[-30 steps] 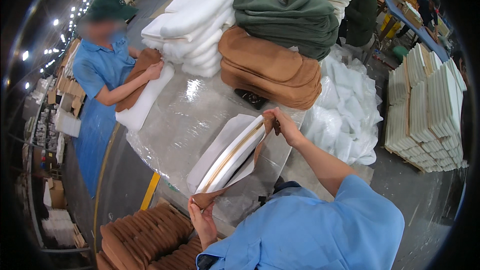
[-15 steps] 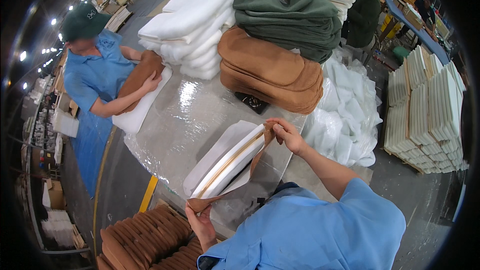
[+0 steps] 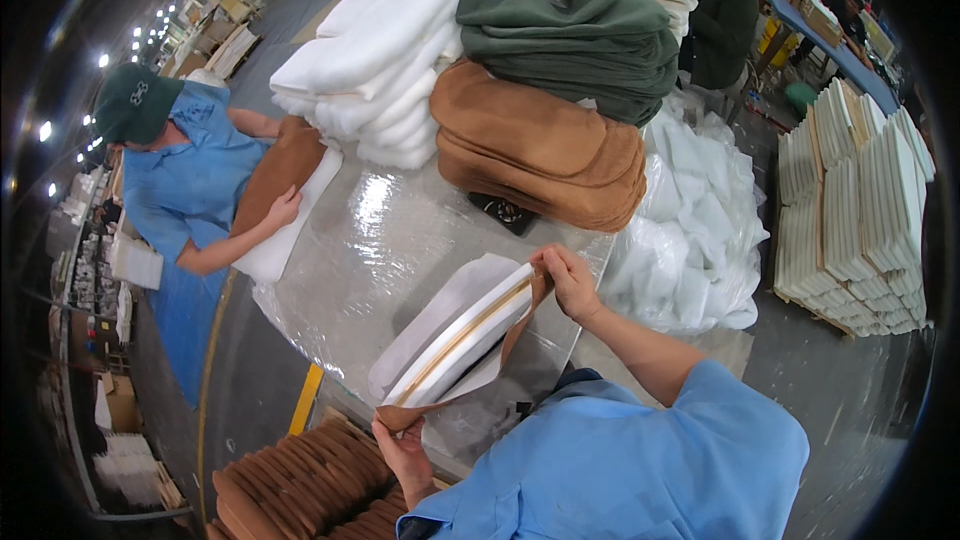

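Note:
On the near part of the plastic-wrapped table, a long white pad (image 3: 445, 352) with a tan layer along its edge stands tilted inside a brown fabric cover (image 3: 512, 342) with a pale lining. My right hand (image 3: 570, 285) pinches the cover's far right end, thumb against the fingers. Its near left end is gripped by my left hand (image 3: 405, 452), closed on the brown cloth. Between the two hands the cover hangs open along the pad's side. A pale grey-white flap (image 3: 400, 352) lies beside the pad on the table.
Folded brown covers (image 3: 540, 145), dark green covers (image 3: 570, 50) and white padding (image 3: 365, 60) are piled across the table's far side. At left a co-worker (image 3: 190, 180) handles a brown-covered pad. Finished-looking brown pads (image 3: 300, 480) stand lower left; stacked white pads (image 3: 850, 210) stand right.
My view has shifted slightly. Both my hands keep their hold on the cover, with the pad at nearly the same tilt. The co-worker's head has turned and dropped, one hand sliding along the brown pad.

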{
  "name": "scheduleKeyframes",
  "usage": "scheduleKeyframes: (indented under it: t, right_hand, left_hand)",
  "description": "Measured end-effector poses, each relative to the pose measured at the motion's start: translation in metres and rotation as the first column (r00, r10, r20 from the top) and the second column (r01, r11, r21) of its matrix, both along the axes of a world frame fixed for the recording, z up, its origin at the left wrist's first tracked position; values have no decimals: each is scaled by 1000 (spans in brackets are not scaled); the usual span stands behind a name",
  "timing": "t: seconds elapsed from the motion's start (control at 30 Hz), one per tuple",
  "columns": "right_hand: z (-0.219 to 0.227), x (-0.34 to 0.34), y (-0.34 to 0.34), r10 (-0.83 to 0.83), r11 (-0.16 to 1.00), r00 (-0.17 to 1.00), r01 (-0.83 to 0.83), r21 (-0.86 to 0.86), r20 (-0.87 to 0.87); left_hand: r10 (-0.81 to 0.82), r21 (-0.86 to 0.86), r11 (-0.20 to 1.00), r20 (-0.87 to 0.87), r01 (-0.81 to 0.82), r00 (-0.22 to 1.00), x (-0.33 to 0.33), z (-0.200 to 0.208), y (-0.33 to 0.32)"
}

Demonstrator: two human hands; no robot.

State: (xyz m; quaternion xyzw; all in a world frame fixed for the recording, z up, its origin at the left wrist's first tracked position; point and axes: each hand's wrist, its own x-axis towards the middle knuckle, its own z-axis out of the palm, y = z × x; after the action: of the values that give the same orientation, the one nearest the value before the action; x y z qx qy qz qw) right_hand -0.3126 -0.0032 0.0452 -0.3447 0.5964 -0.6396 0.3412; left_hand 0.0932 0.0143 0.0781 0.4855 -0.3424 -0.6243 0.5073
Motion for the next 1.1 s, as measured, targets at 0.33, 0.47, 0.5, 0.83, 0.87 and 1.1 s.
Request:
scheduleKeyframes:
  t: [0.33,0.47,0.5,0.83,0.87,1.1]
  right_hand:
    - [-5,3,26,9,998,997,-13,54,74]
    - [-3,26,67,39,994,987,-54,90,157]
    - [0,36,79,46,993,984,-64,100,173]
    - [32,122,151,312,949,950,-312,40,8]
    - [29,133,152,316,949,942,-314,31,-113]
    - [27,171,143,135,967,883,-216,-133,-449]
  left_hand:
    - [49,9,999,-9,-49,999,-5,-5,-33]
    - [123,97,986,133,-136,983,-9,-6,-84]
    - [168,97,978,143,-182,975,-15,-5,-92]
    - [5,74,997,283,-27,959,-75,0,-218]
    - [-60,66,997,367,38,928,-67,-1,-233]
    - [-53,-213,964,421,156,905,-132,-6,-244]
